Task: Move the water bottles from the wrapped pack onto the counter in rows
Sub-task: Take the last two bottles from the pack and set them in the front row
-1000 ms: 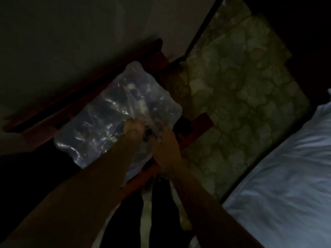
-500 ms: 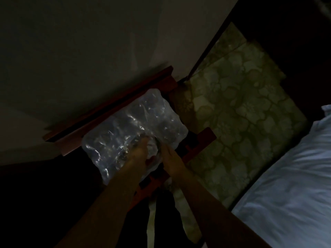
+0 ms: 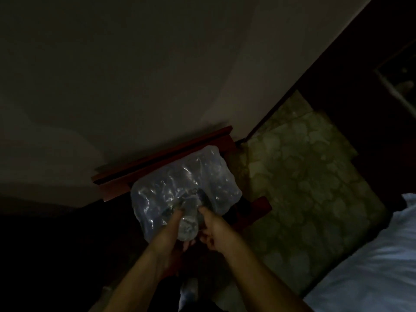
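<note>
The wrapped pack (image 3: 198, 176) of clear water bottles lies on a reddish wooden stand (image 3: 119, 183) against the wall. Its plastic wrap is torn open at the near edge. One water bottle (image 3: 188, 224) sticks out of that opening toward me. My left hand (image 3: 171, 228) grips this bottle from the left, with fingers curled under its near end. Just right of the bottle, my right hand (image 3: 213, 226) holds the torn edge of the wrap with curled fingers. The room is very dim, so the bottles inside the pack are hard to tell apart.
A plain wall (image 3: 135, 75) rises behind the stand. Patterned floor tiles (image 3: 304, 188) spread to the right, and a bed with a pale sheet (image 3: 371, 262) fills the lower right corner. The area left of the stand is in deep shadow.
The view has pulled back from the pack. Both hands were working at the wrap's near edge; now one bottle has come partly out of the opening between them.
</note>
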Demonstrator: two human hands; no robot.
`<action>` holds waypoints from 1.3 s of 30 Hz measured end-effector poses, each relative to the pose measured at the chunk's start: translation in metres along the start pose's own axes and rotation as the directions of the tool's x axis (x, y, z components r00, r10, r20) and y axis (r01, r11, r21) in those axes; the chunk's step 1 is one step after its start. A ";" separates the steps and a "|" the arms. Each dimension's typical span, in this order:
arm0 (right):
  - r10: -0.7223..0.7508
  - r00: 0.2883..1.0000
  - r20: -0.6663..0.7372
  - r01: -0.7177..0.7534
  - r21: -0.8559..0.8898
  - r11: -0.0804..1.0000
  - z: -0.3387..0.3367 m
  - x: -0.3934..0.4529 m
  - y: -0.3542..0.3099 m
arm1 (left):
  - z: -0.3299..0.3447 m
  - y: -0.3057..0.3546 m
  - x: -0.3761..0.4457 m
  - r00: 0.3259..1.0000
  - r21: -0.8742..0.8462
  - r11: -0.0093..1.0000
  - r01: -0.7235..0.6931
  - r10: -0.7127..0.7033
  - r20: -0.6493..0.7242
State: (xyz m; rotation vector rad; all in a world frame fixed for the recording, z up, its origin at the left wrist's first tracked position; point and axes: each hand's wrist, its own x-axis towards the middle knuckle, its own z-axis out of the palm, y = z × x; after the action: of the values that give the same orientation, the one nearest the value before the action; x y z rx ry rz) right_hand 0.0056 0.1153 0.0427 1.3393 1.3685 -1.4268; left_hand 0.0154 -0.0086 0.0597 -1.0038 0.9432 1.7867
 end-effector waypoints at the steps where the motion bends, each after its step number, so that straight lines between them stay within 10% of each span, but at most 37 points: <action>1: -0.003 0.999 0.049 0.000 0.055 0.998 -0.003 -0.004 0.004 | -0.002 -0.003 -0.007 0.999 -0.031 0.999 0.016 -0.014 0.052; 6: -0.143 0.969 0.202 0.111 0.162 0.981 -0.013 -0.025 0.013 | -0.011 -0.016 -0.039 0.986 -0.070 0.997 -0.016 0.027 0.164; 14: -0.548 0.822 0.155 0.548 0.049 0.835 -0.006 -0.116 0.000 | 0.001 -0.025 -0.113 0.883 0.340 0.818 -0.463 0.459 0.098; 22: -0.855 0.484 0.188 0.875 -0.108 0.472 0.040 -0.216 0.024 | -0.013 -0.027 -0.217 0.466 0.733 0.272 -0.624 0.882 0.069; 29: -0.931 0.092 0.352 0.996 -0.037 0.085 0.093 -0.301 0.046 | -0.055 -0.012 -0.316 0.210 0.700 0.127 -0.703 0.977 0.034; 39: -0.890 -0.126 0.439 0.992 0.064 -0.109 0.226 -0.378 0.110 | -0.183 -0.014 -0.440 -0.078 0.789 -0.037 -0.613 0.997 -0.014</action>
State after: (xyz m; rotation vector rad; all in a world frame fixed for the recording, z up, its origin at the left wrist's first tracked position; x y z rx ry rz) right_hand 0.1397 -0.1789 0.3614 -0.6397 2.3298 -2.0054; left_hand 0.2101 -0.3019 0.3806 -0.3871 3.0922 1.7466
